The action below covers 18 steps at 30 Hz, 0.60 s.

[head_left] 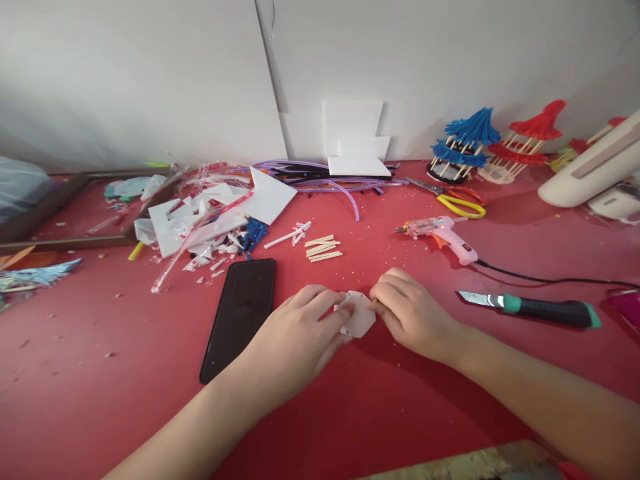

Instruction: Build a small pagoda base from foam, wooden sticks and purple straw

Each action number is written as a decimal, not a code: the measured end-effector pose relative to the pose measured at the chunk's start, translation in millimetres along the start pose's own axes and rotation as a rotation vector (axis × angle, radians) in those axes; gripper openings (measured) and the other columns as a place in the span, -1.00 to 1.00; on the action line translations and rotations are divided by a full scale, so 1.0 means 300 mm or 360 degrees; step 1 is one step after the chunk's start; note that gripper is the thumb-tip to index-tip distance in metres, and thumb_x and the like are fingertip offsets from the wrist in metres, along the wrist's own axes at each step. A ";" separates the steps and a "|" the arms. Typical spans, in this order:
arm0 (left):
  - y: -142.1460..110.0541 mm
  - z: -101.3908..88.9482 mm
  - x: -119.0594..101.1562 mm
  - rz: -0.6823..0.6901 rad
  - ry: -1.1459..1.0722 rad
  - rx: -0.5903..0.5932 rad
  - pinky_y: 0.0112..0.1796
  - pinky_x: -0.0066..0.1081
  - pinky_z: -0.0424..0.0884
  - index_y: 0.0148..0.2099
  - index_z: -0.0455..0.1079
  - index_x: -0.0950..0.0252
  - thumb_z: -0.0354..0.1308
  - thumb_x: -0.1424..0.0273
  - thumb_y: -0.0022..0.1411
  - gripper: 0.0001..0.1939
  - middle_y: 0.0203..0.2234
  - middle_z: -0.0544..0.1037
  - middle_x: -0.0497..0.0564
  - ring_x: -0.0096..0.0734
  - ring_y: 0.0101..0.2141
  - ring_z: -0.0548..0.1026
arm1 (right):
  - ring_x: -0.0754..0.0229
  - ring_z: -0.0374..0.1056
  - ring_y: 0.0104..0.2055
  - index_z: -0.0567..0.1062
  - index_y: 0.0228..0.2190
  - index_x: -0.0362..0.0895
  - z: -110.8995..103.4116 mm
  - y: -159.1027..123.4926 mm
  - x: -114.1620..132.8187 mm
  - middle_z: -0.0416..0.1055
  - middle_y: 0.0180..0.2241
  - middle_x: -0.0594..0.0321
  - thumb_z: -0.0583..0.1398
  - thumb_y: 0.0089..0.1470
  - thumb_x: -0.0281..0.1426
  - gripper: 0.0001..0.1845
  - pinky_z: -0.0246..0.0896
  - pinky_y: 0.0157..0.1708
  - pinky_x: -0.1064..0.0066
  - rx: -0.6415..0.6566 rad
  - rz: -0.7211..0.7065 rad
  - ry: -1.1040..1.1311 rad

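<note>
A small white many-sided foam piece (361, 319) lies on the red table (150, 373) between my hands. My left hand (300, 340) rests on its left edge, fingers bent and pressing it down. My right hand (407, 313) is curled at its right edge, fingertips pinched on a thin short stick that I can barely make out. A black phone (240, 315) lies face up just left of my left hand.
Short wooden sticks (323, 248) lie behind my hands. A pink glue gun (443, 237) with cord, a green-black utility knife (535, 308) and yellow scissors (463, 202) sit to the right. Blue and red pagoda models (465, 147) stand at the back. Foam scraps (210, 220) pile at left.
</note>
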<state>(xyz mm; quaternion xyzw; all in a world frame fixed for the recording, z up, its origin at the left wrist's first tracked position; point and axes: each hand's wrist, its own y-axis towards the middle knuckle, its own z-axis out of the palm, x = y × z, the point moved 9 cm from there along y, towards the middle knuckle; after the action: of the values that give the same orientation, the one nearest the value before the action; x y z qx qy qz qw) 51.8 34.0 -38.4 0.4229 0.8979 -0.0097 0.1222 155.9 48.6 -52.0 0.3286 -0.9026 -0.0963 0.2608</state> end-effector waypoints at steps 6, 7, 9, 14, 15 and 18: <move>-0.002 -0.001 0.000 0.0003 0.0016 -0.0003 -0.13 -0.12 0.49 0.04 0.37 0.25 0.07 0.43 0.29 -0.72 -0.10 0.49 0.09 -0.16 -0.13 0.46 | 0.18 0.07 -0.38 0.21 -0.46 -0.11 0.011 -0.004 -0.005 0.25 -0.47 0.24 -0.03 0.18 -0.60 -0.78 0.00 -0.39 0.34 0.0080 0.0030 0.0063; -0.002 -0.001 -0.001 0.0007 0.0017 -0.0011 -0.13 -0.12 0.49 0.05 0.37 0.25 0.07 0.43 0.29 -0.72 -0.10 0.49 0.09 -0.16 -0.13 0.46 | 0.19 0.07 -0.39 0.20 -0.47 -0.11 0.007 -0.003 -0.006 0.24 -0.49 0.24 -0.02 0.19 -0.57 -0.78 0.00 -0.39 0.34 0.0073 0.0036 0.0051; -0.003 0.000 -0.001 0.0006 0.0015 -0.0009 -0.12 -0.11 0.49 0.04 0.37 0.26 0.07 0.42 0.29 -0.72 -0.10 0.49 0.09 -0.16 -0.12 0.46 | 0.19 0.06 -0.40 0.17 -0.51 -0.11 0.000 -0.002 -0.007 0.20 -0.51 0.26 0.01 0.21 -0.52 -0.76 -0.02 -0.41 0.35 0.0050 0.0041 0.0018; -0.002 0.002 0.003 -0.0011 0.0004 -0.0002 -0.11 -0.11 0.49 0.06 0.37 0.27 0.06 0.43 0.30 -0.71 -0.09 0.49 0.10 -0.16 -0.12 0.45 | 0.22 0.03 -0.42 0.14 -0.54 -0.11 -0.007 -0.002 -0.004 0.15 -0.54 0.30 0.03 0.21 -0.48 -0.72 -0.04 -0.42 0.37 0.0016 0.0029 -0.0019; -0.001 0.002 0.004 -0.0015 0.0000 -0.0003 -0.11 -0.11 0.49 0.06 0.38 0.26 0.07 0.43 0.29 -0.71 -0.09 0.49 0.10 -0.16 -0.12 0.46 | 0.23 0.03 -0.42 0.15 -0.54 -0.11 -0.007 -0.002 -0.003 0.15 -0.54 0.30 0.04 0.21 -0.48 -0.72 -0.04 -0.42 0.38 0.0011 0.0025 -0.0011; 0.001 0.001 0.005 -0.0018 -0.0010 0.0009 -0.12 -0.12 0.49 0.05 0.38 0.24 0.08 0.44 0.29 -0.71 -0.08 0.49 0.10 -0.16 -0.11 0.46 | 0.24 0.03 -0.42 0.16 -0.54 -0.12 -0.009 -0.002 -0.003 0.15 -0.54 0.31 0.05 0.21 -0.48 -0.72 -0.03 -0.42 0.39 -0.0009 0.0019 0.0003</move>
<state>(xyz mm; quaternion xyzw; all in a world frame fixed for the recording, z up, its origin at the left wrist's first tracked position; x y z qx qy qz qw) 51.2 35.3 -38.9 0.4182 0.8998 -0.0143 0.1237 158.3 48.9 -50.4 0.3227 -0.9040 -0.0972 0.2631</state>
